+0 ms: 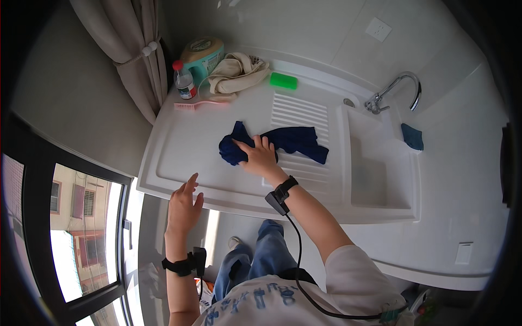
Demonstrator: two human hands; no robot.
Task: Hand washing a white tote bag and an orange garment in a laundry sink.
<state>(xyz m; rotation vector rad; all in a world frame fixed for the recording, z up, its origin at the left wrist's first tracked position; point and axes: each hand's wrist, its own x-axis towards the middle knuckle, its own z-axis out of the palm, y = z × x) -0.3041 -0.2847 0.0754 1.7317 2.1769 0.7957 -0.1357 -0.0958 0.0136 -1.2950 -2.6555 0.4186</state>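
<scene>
A dark blue cloth garment (291,139) lies bunched across the white countertop (191,150) and the molded washboard ridges (299,110). My right hand (260,156) rests on its bunched left part, fingers spread; whether the fingers grip the fabric is hard to tell. My left hand (184,208) hovers by the front edge of the counter, fingers apart, holding nothing. Beyond the garment lie a pink-handled brush (195,106) and a bright green block (284,80), perhaps soap or a sponge.
At the back left stand a red-capped plastic bottle (185,84), a teal detergent jug (206,61) and a crumpled beige cloth (236,77). To the right are the sink basin (369,179), a chrome faucet (377,102) and a blue-grey cloth or sponge (412,137). A curtain (134,53) hangs left.
</scene>
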